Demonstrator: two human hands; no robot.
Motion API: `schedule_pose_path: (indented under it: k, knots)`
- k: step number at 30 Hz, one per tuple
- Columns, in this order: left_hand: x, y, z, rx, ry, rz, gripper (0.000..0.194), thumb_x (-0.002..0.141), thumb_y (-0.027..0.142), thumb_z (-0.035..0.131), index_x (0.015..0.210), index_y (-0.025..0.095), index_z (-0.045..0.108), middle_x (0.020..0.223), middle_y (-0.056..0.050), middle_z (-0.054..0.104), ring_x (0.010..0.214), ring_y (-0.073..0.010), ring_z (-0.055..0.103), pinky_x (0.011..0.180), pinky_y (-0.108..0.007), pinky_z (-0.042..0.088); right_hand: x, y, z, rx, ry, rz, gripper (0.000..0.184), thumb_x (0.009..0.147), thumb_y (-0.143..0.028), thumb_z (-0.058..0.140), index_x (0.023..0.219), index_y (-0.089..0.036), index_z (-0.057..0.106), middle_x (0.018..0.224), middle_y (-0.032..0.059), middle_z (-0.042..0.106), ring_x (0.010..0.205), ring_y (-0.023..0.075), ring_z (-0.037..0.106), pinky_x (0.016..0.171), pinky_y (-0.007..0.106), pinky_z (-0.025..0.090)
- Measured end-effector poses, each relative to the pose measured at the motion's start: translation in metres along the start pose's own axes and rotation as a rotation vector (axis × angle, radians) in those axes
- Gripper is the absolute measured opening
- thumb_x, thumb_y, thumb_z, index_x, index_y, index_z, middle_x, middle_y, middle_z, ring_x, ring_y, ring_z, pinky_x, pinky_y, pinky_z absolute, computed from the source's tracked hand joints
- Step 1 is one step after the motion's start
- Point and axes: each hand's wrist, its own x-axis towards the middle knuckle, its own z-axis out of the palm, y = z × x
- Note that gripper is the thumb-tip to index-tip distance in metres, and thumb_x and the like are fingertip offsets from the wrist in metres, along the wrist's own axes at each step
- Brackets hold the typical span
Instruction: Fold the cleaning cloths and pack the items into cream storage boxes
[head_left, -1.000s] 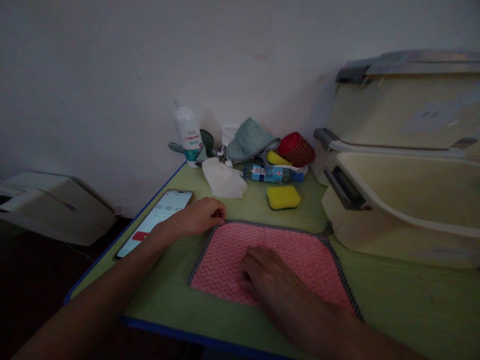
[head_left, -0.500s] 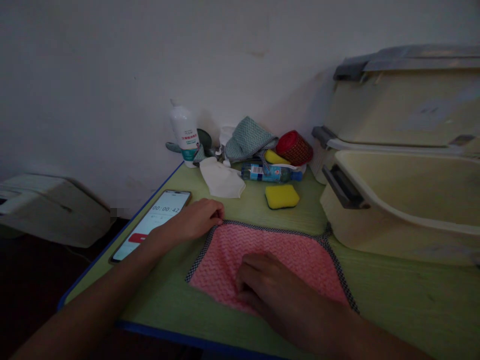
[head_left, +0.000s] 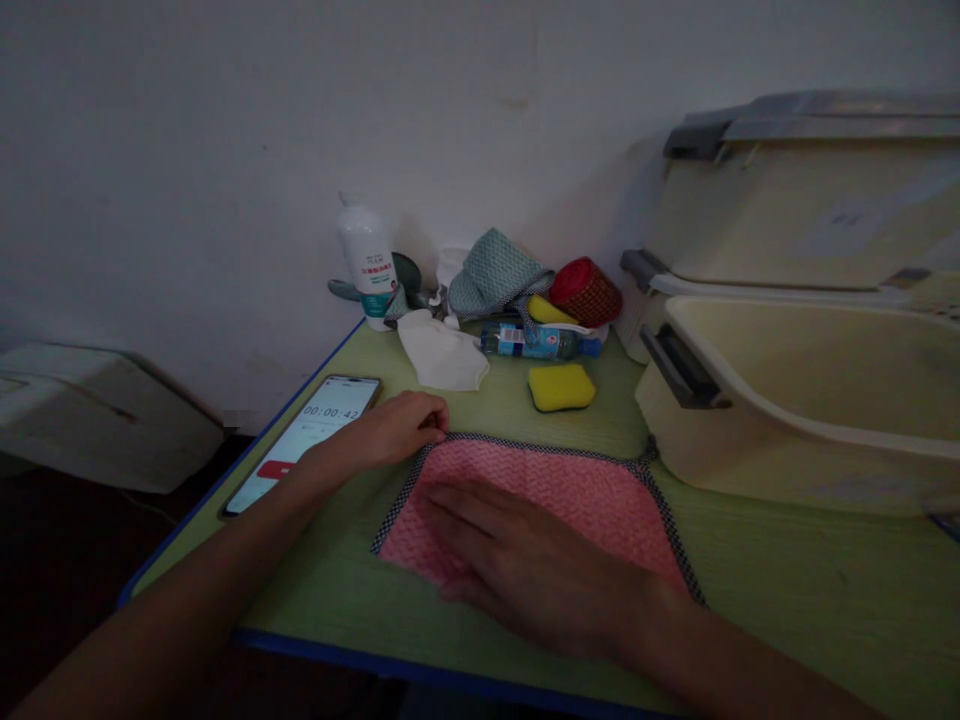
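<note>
A pink textured cleaning cloth (head_left: 577, 490) with a black-and-white checked border lies spread on the green table (head_left: 795, 590). My left hand (head_left: 397, 428) is closed at the cloth's far left corner, its fingertips pinching the edge there. Flat across the middle and left part of the cloth rests my right hand (head_left: 510, 560), its fingers stretched out and pointing left. That hand and its wrist cover part of the cloth's near side. Just beyond the far border sits a yellow sponge (head_left: 561, 387), touched by neither hand.
A phone (head_left: 322, 420) showing a running timer lies under my left forearm. Behind are a white bottle (head_left: 369, 260), a white cloth piece (head_left: 442, 352), a plastic bottle (head_left: 529, 341), a grey-green cloth (head_left: 495, 275) and a red roll (head_left: 585, 292). Cream bins (head_left: 690, 450) stand at right.
My right hand has gone from curled fingers on the cloth to lying flat, reaching further left. Small creases near its fingers have smoothed. My left hand stays at the corner.
</note>
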Motion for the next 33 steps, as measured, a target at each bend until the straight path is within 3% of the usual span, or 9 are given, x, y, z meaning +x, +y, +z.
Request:
schedule_pose_path:
  k: [4,11,15,19,22,26,29,33]
  knots:
    - [0.001,-0.001,0.000,0.001,0.001,0.000,0.007,0.074,0.018,0.050,0.070,0.016,0.056,0.066,0.000,0.058,0.063,-0.0152,0.053,0.058,-0.024,0.038,0.000,0.001,0.002,0.043,-0.084,-0.013,0.074,0.087,-0.053,0.042,0.137,0.000,0.029,0.145,0.0190,0.027,0.136,0.0235,0.019,0.111,0.035,0.018]
    - [0.001,0.003,-0.001,0.002,0.006,-0.005,0.006,0.073,0.017,0.051,0.071,0.015,0.056,0.068,-0.001,0.059,0.063,-0.0147,0.053,0.059,-0.023,0.039,0.000,0.000,-0.001,0.058,-0.169,-0.034,0.068,0.086,-0.053,0.043,0.141,-0.016,0.026,0.148,0.0108,0.025,0.137,0.0254,0.013,0.110,0.050,0.006]
    - [0.001,0.005,-0.002,0.005,0.004,-0.012,0.006,0.074,0.016,0.051,0.072,0.014,0.057,0.068,-0.001,0.059,0.063,-0.0143,0.053,0.059,-0.023,0.039,0.002,-0.003,-0.003,0.083,-0.188,-0.058,0.060,0.086,-0.053,0.043,0.138,-0.024,0.033,0.147,0.0109,0.026,0.136,0.0305,0.017,0.106,0.060,0.005]
    - [0.001,0.004,-0.002,0.005,0.008,-0.006,0.007,0.074,0.016,0.051,0.072,0.015,0.057,0.069,-0.001,0.060,0.063,-0.0143,0.054,0.059,-0.023,0.040,0.004,-0.006,-0.005,0.153,-0.188,-0.058,0.056,0.088,-0.049,0.043,0.137,-0.026,0.034,0.146,0.0028,0.032,0.132,0.0310,0.026,0.104,0.063,0.000]
    - [0.002,0.001,-0.001,0.005,0.012,0.005,0.006,0.074,0.016,0.051,0.073,0.015,0.057,0.069,-0.001,0.060,0.063,-0.0144,0.054,0.059,-0.023,0.039,0.004,-0.007,-0.006,0.201,-0.191,-0.076,0.058,0.087,-0.048,0.045,0.139,-0.024,0.031,0.144,0.0004,0.035,0.133,0.0290,0.025,0.106,0.061,-0.003]
    - [0.002,0.000,0.001,0.016,0.015,0.016,0.007,0.074,0.018,0.051,0.072,0.016,0.056,0.068,0.000,0.060,0.063,-0.0145,0.054,0.059,-0.023,0.039,0.003,-0.007,-0.007,0.163,-0.182,-0.131,0.057,0.088,-0.046,0.045,0.138,-0.021,0.033,0.145,0.0002,0.034,0.134,0.0260,0.023,0.109,0.053,0.000]
    - [0.001,0.000,0.002,0.038,0.025,0.019,0.008,0.075,0.018,0.049,0.071,0.016,0.056,0.067,0.000,0.059,0.064,-0.0150,0.054,0.059,-0.024,0.039,0.003,-0.007,-0.005,0.112,-0.125,-0.159,0.058,0.088,-0.048,0.044,0.136,-0.018,0.036,0.142,0.0034,0.039,0.132,0.0240,0.029,0.111,0.046,0.011]
    - [-0.002,0.001,0.002,0.088,0.054,0.018,0.008,0.077,0.017,0.048,0.072,0.017,0.055,0.069,-0.001,0.059,0.067,-0.0166,0.054,0.060,-0.025,0.040,0.005,-0.004,0.003,-0.036,0.078,0.049,0.039,0.091,-0.032,0.042,0.119,-0.008,0.053,0.124,0.0119,0.057,0.116,0.0212,0.049,0.104,0.035,0.032]
